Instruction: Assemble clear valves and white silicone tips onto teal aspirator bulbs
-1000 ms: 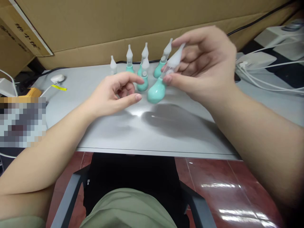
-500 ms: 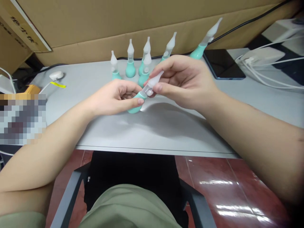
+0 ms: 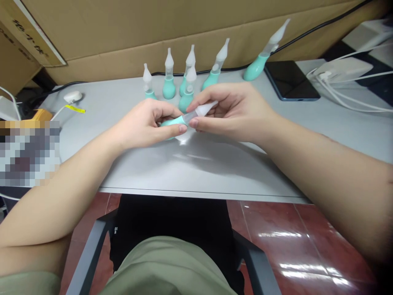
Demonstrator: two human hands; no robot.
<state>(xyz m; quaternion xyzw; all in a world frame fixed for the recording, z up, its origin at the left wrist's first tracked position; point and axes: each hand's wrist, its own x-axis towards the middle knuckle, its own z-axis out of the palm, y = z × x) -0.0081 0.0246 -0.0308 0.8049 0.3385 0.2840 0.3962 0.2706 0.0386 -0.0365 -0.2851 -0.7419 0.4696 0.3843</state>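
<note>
Between my two hands is a nasal aspirator with a teal bulb, a clear middle and a white tapered tip, held nearly level above the table. My left hand is closed around its teal bulb, thumb along the near side. Thumb and fingers of my right hand pinch the clear middle section, and the white tip points right towards that palm. Just behind my hands several like aspirators stand on the table, among them an upright one and a tilted one.
Another aspirator leans at the back right beside a black phone. White cables and a charger lie at the right. A white plug sits at the left on the grey table. Cardboard lines the back.
The held aspirator has tipped from slanting up to nearly level and turned about its length. My right hand has lowered slightly, its fingertips sliding towards the bulb; my left hand keeps its hold.
</note>
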